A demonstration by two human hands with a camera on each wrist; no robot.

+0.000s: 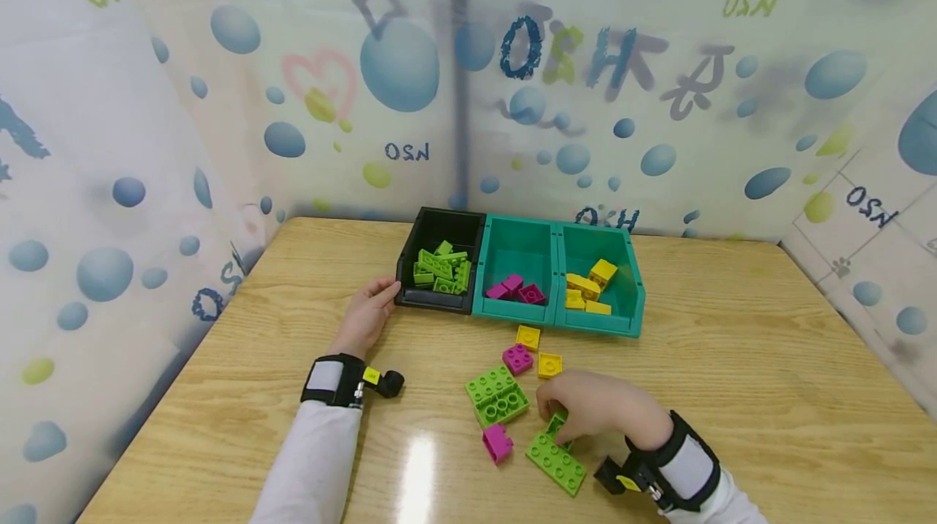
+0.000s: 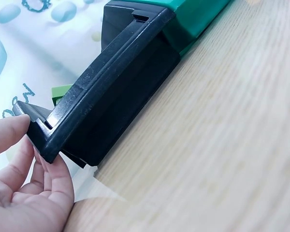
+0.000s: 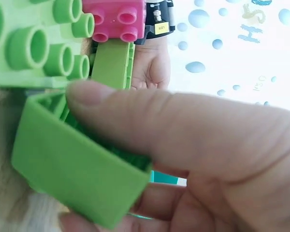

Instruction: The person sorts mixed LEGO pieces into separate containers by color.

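Note:
My left hand (image 1: 363,317) grips the front left corner of the black bin (image 2: 121,92), thumb on one side of the rim and fingers on the other. Green building bricks (image 1: 437,265) lie inside that bin. Over the near part of the table, my right hand (image 1: 596,406) pinches a green building brick (image 3: 72,162) between thumb and fingers, its hollow side toward the thumb. Right beside it, another green brick (image 1: 556,465) lies studs up. Two more green bricks (image 1: 492,385) and a magenta brick (image 1: 498,444) are left of the right hand.
Beside the black bin stand two teal bins, the middle one (image 1: 514,313) with magenta bricks and the right one (image 1: 599,324) with yellow bricks. In front of them lie a magenta brick (image 1: 518,359), a yellow brick (image 1: 528,338) and another yellow brick (image 1: 550,365). A patterned curtain (image 1: 410,174) hangs behind.

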